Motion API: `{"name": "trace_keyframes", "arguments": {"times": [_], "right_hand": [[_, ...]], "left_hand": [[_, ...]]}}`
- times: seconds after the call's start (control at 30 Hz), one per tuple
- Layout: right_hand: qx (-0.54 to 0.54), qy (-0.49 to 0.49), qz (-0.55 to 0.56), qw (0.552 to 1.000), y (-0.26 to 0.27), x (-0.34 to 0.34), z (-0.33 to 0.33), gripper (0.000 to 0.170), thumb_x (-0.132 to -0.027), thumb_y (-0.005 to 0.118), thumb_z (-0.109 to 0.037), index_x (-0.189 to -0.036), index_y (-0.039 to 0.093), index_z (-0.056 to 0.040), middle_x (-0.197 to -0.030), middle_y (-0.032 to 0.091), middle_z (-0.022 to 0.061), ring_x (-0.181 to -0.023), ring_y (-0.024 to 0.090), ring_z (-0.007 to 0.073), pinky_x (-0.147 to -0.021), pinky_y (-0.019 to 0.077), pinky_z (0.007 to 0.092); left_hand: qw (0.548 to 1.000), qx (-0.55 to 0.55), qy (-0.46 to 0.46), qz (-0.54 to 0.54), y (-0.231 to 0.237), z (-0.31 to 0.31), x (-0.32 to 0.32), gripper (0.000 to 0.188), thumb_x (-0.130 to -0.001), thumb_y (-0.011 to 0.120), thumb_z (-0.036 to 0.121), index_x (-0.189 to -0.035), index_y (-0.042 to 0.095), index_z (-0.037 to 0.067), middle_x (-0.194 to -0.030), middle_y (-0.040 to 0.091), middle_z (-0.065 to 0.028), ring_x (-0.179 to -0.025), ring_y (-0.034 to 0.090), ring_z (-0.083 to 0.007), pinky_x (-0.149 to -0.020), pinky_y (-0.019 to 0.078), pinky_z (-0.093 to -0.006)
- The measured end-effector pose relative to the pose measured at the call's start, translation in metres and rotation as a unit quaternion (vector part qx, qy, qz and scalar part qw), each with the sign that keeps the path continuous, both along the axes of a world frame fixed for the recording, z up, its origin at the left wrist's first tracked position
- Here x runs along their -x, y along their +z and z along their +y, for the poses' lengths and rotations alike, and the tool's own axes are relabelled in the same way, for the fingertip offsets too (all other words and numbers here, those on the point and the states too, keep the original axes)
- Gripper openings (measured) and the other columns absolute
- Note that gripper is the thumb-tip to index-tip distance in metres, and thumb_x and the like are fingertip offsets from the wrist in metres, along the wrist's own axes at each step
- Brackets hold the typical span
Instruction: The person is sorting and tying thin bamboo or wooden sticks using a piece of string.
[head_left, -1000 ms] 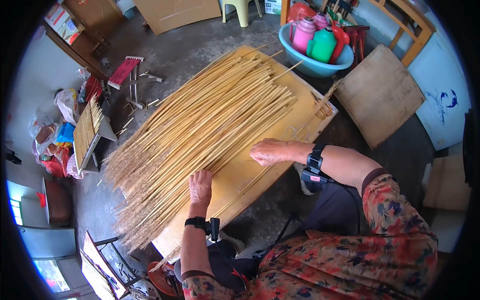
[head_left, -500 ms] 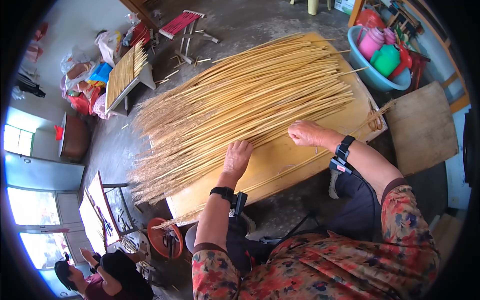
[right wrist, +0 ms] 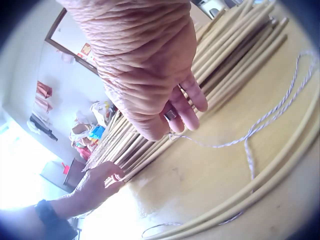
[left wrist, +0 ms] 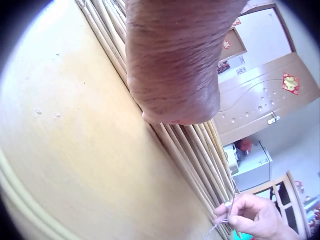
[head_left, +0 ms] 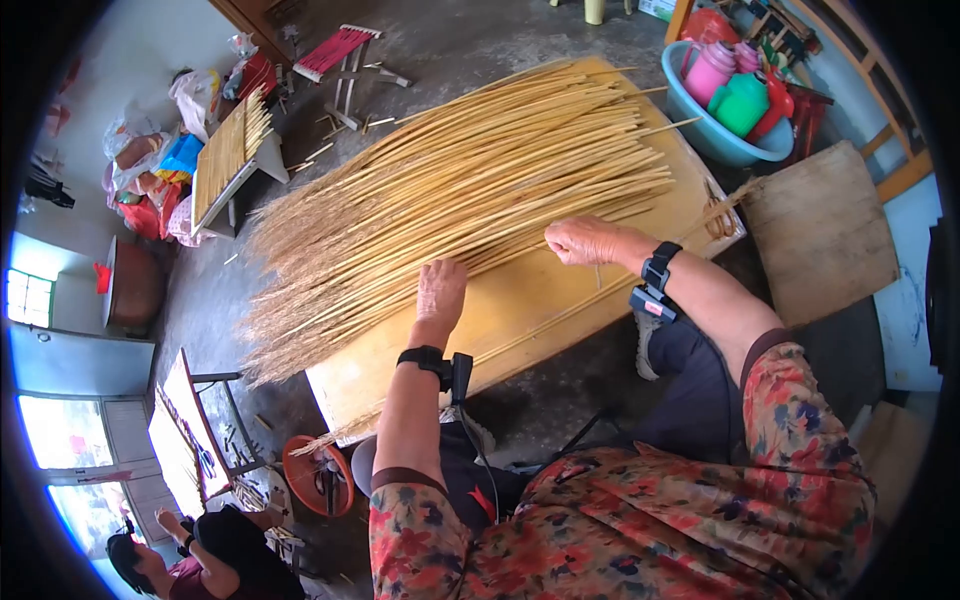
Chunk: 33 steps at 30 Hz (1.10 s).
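Here, the stalks (head_left: 470, 195) lie at twelve o'clock from my left hand (head_left: 440, 290), which touches their near edge, pinching or not I cannot tell; my right hand (head_left: 590, 242), at two, pinches string (right wrist: 248, 135), best drawn evenly.

We stretch our left forearm (head_left: 407, 425) ahead, left hand (head_left: 441, 290) palm down with fingers bent — and angle our right forearm (head_left: 715, 305) inward, right hand (head_left: 585, 241) apart from the left, thumb and forefinger pinching, other fingers curled.

A red-topped stool (head_left: 340, 52) stands on the grey floor (head_left: 205, 300); a window (head_left: 30, 298) glows in the pale wall (head_left: 70, 222).
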State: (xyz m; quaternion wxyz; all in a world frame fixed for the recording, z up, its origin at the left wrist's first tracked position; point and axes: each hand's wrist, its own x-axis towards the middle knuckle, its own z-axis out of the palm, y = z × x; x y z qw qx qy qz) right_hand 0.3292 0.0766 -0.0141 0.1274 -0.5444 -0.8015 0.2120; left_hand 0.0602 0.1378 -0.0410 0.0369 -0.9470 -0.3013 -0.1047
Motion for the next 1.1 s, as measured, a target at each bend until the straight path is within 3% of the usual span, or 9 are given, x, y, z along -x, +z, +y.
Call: {"name": "trace_keyframes", "arguments": {"times": [0.2,0.33,0.4,0.63,0.73,0.87,0.93,1.07,1.1], "right_hand": [[-0.003,0.001,-0.002,1.000,0.044,-0.051,-0.022,0.005,-0.066,0.052,-0.008,-0.064,0.047,-0.0077,-0.062,0.053,0.0123,-0.059,0.051,0.0331,-0.050,0.0386,0.0409],[-0.012,-0.061,-0.086,0.994,0.080,-0.091,-0.038,0.003,-0.068,0.050,-0.007,-0.066,0.048,-0.0063,-0.064,0.054,0.0138,-0.062,0.052,0.0337,-0.053,0.0400,0.0416],[-0.128,-0.096,-0.171,0.972,0.079,-0.122,-0.037,0.003,-0.071,0.049,-0.008,-0.069,0.048,-0.0059,-0.066,0.054,0.0139,-0.065,0.053,0.0349,-0.055,0.0404,0.0434],[-0.152,-0.230,-0.228,0.934,0.090,-0.168,-0.039,0.005,-0.074,0.047,-0.008,-0.073,0.047,-0.0038,-0.071,0.054,0.0164,-0.070,0.054,0.0357,-0.059,0.0413,0.0459],[-0.095,-0.196,-0.238,0.947,0.101,-0.156,-0.040,0.008,-0.074,0.047,-0.008,-0.076,0.052,-0.0030,-0.076,0.057,0.0162,-0.077,0.056,0.0343,-0.063,0.0436,0.0445],[-0.099,-0.149,-0.232,0.956,0.058,-0.162,-0.046,0.006,-0.072,0.049,-0.006,-0.075,0.052,-0.0031,-0.075,0.057,0.0168,-0.077,0.055,0.0354,-0.063,0.0434,0.0440],[-0.006,-0.098,-0.247,0.964,0.047,-0.159,-0.052,0.005,-0.071,0.051,-0.005,-0.076,0.052,-0.0031,-0.077,0.056,0.0174,-0.078,0.055,0.0359,-0.065,0.0433,0.0433],[0.013,-0.052,-0.251,0.967,0.039,-0.146,-0.048,0.007,-0.070,0.052,-0.004,-0.077,0.052,-0.0033,-0.081,0.056,0.0168,-0.080,0.055,0.0355,-0.065,0.0429,0.0433],[-0.002,-0.060,-0.251,0.966,0.041,-0.145,-0.046,0.007,-0.070,0.052,-0.004,-0.077,0.051,-0.0035,-0.081,0.056,0.0160,-0.080,0.055,0.0353,-0.065,0.0427,0.0433]], "left_hand": [[0.997,-0.014,0.069,0.033,-0.015,-0.026,0.009,0.005,-0.070,0.051,0.009,-0.074,0.055,0.007,-0.077,0.051,-0.0081,-0.082,0.051,-0.0245,-0.071,0.0391,-0.0375],[0.996,-0.027,0.075,0.025,-0.018,-0.030,0.010,0.005,-0.070,0.052,0.010,-0.074,0.055,0.008,-0.077,0.051,-0.0080,-0.081,0.052,-0.0249,-0.071,0.0395,-0.0384],[0.997,-0.015,0.076,0.018,-0.014,-0.031,0.012,0.005,-0.071,0.052,0.010,-0.074,0.055,0.008,-0.077,0.051,-0.0077,-0.080,0.052,-0.0248,-0.070,0.0397,-0.0386],[0.994,0.055,0.074,0.055,0.022,-0.043,0.024,0.005,-0.074,0.050,0.010,-0.074,0.055,0.009,-0.075,0.054,-0.0080,-0.078,0.056,-0.0252,-0.068,0.0425,-0.0393],[0.989,0.082,0.097,0.071,0.048,-0.053,0.024,0.007,-0.076,0.048,0.009,-0.074,0.056,0.008,-0.077,0.056,-0.0090,-0.081,0.056,-0.0258,-0.070,0.0434,-0.0400],[0.985,0.070,0.141,0.063,0.070,-0.052,0.040,0.012,-0.076,0.047,0.010,-0.077,0.059,0.008,-0.079,0.056,-0.0093,-0.081,0.056,-0.0271,-0.071,0.0420,-0.0401],[0.977,0.134,0.159,0.038,0.072,-0.048,0.044,0.016,-0.077,0.046,0.009,-0.082,0.061,0.009,-0.080,0.056,-0.0094,-0.082,0.055,-0.0276,-0.071,0.0412,-0.0399],[0.981,0.177,0.079,0.014,0.073,-0.046,0.053,0.016,-0.077,0.047,0.009,-0.082,0.062,0.009,-0.078,0.058,-0.0119,-0.079,0.057,-0.0287,-0.067,0.0439,-0.0393],[0.983,0.143,0.114,-0.012,0.076,-0.041,0.063,0.015,-0.077,0.048,0.010,-0.080,0.062,0.008,-0.077,0.059,-0.0129,-0.077,0.058,-0.0289,-0.065,0.0447,-0.0390]]}}
